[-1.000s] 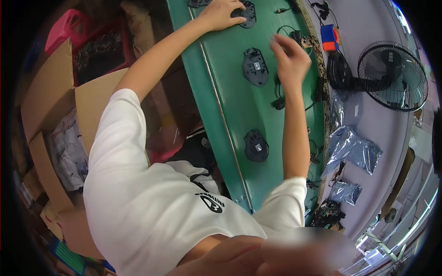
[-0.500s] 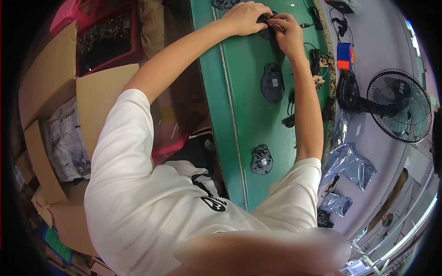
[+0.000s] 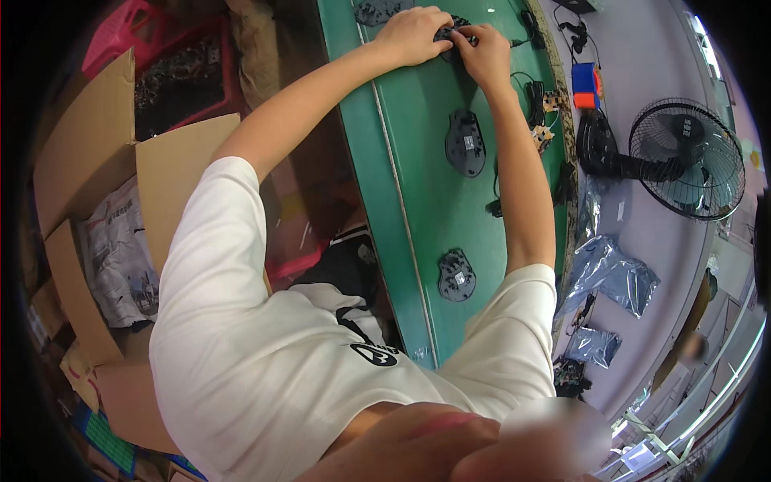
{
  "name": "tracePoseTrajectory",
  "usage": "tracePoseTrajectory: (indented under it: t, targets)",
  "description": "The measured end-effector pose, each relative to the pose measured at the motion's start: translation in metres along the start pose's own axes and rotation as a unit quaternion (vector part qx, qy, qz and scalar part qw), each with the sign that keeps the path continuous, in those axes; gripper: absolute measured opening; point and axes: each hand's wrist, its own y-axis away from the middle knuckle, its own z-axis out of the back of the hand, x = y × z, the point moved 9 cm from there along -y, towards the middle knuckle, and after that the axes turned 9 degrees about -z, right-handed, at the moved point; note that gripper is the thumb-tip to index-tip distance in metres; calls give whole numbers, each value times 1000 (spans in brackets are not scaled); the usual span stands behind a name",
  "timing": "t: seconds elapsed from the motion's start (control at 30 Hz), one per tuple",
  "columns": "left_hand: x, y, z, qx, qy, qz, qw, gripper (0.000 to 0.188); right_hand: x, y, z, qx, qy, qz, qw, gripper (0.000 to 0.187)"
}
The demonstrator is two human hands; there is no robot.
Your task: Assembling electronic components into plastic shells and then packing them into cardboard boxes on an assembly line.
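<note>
At the far end of the green bench, my left hand is closed on the near-left edge of a black mouse shell. My right hand meets it from the right, thumb and fingertips pinched on the same shell. The fingers cover much of it, so any small part between them cannot be made out. Beside my left hand lies another black mouse shell. Nearer me on the bench are a mouse shell with a white label and one with its inner side showing.
Black cables and small circuit boards line the right edge of the green bench. Beyond it stand a black fan and silvery bags. To the left are an open cardboard box and a red crate of parts.
The whole view has shifted slightly. Both hands stay at the same mouse shell, with the right fingertips drawn closer to the left hand.
</note>
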Motion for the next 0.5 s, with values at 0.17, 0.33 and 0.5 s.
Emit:
tracePoseTrajectory:
  t: [0.17, 0.33, 0.5]
  targets:
    - [-4, -5, -7, 4, -23, 1, 1000, 37, -9, 1, 4, -15, -18, -5, 1000, 25]
    - [-8, -10, -9, -13, -33, -2, 999, 35, -16, 7, 22, -13, -46, -49, 998, 25]
    - [0, -18, 0, -14, -25, 31, 999, 35, 1, 63, 104, -68, -127, -47, 989, 23]
